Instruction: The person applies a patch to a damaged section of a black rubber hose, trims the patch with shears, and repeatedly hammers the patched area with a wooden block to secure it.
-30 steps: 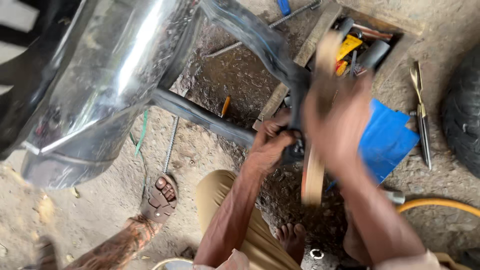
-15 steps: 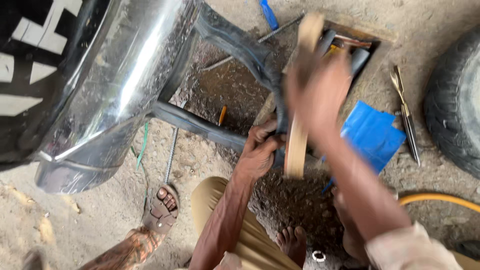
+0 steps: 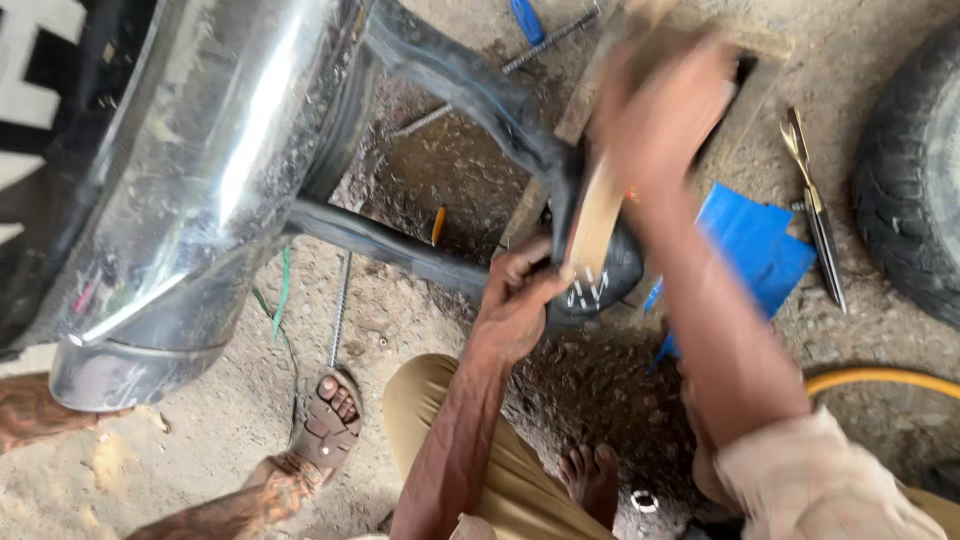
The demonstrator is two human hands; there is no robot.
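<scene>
Dirt floor (image 3: 420, 170) everywhere in the head view, gritty and dark under the work, with a shiny metal fender (image 3: 210, 170) filling the left side and a tyre (image 3: 915, 170) cut off at the right edge. Left hand (image 3: 515, 300) is closed tight on the black rubber tube (image 3: 450, 85), pinning it just beside a wooden box (image 3: 545, 195). Right hand (image 3: 665, 105) is wrapped round a pale flat stick (image 3: 592, 225), its lower end touching the tube. That hand's badly blurred, so the fingers are hard to make out. Blue sheet (image 3: 755, 245), scissors (image 3: 812, 205) and a yellow hose (image 3: 880, 380) lie nearby. Someone else's sandalled foot (image 3: 325, 425) sits bottom left.
</scene>
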